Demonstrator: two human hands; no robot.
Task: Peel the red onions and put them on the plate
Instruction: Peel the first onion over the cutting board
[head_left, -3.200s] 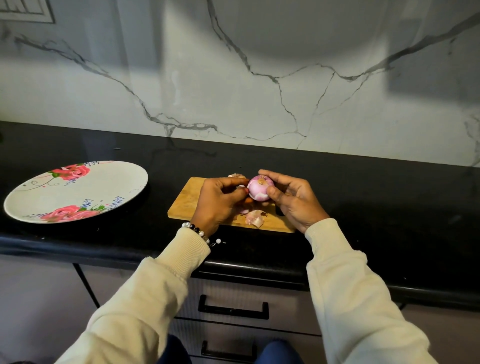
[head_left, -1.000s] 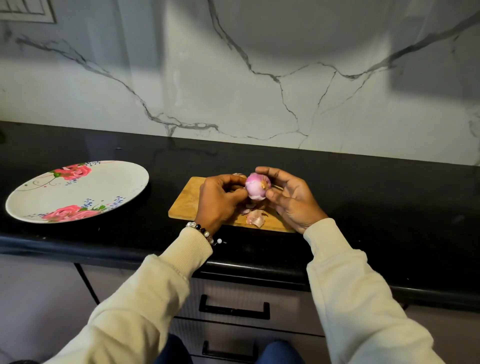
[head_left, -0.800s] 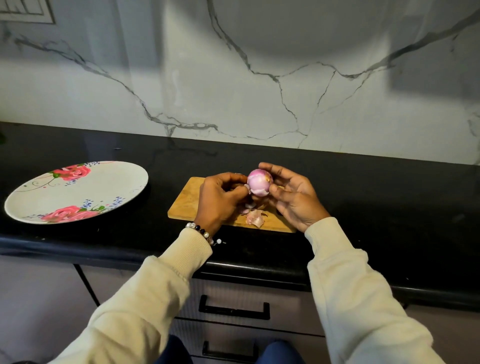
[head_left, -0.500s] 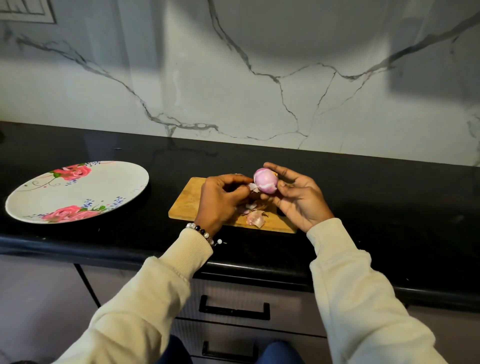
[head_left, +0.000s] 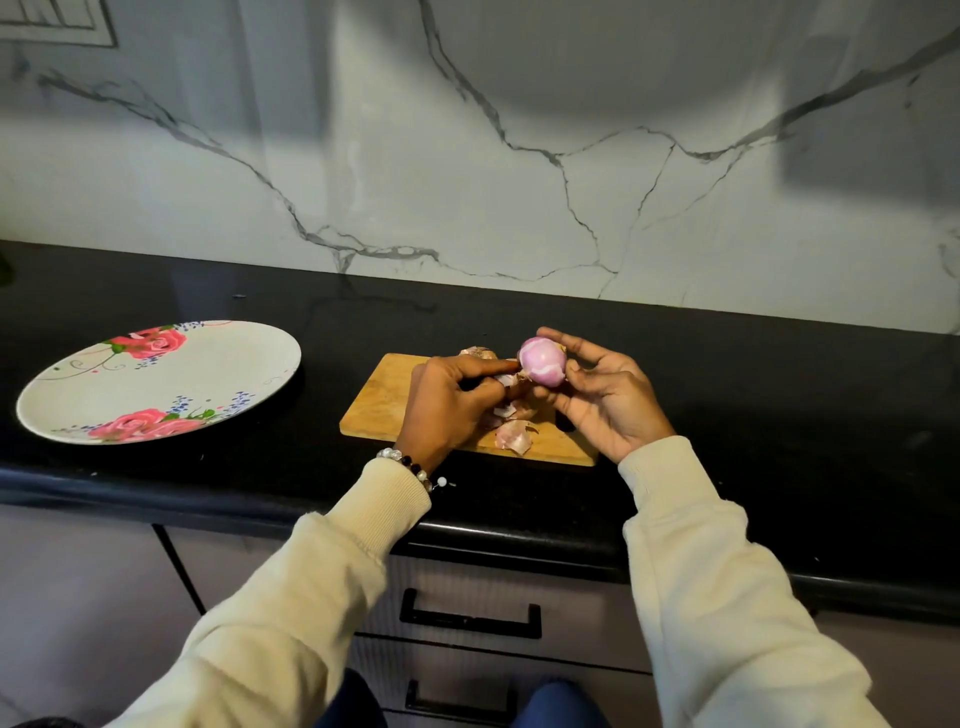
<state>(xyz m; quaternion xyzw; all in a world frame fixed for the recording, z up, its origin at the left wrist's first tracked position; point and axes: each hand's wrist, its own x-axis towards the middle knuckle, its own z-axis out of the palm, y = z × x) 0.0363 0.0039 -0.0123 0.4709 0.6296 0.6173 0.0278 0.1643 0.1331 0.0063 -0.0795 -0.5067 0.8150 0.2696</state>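
Observation:
A small pink-purple red onion, mostly peeled, is held above the wooden cutting board. My right hand holds it between fingertips and thumb. My left hand pinches a strip of skin at the onion's lower left side. Loose peels lie on the board under my hands. The white floral plate sits at the left on the black counter with nothing on it. Another papery onion piece shows behind my left hand.
The black counter runs along a marble wall. Drawers with dark handles are below the counter's front edge.
The onion has been lifted a little and turned in my right hand. My left hand has pulled more skin off its lower side.

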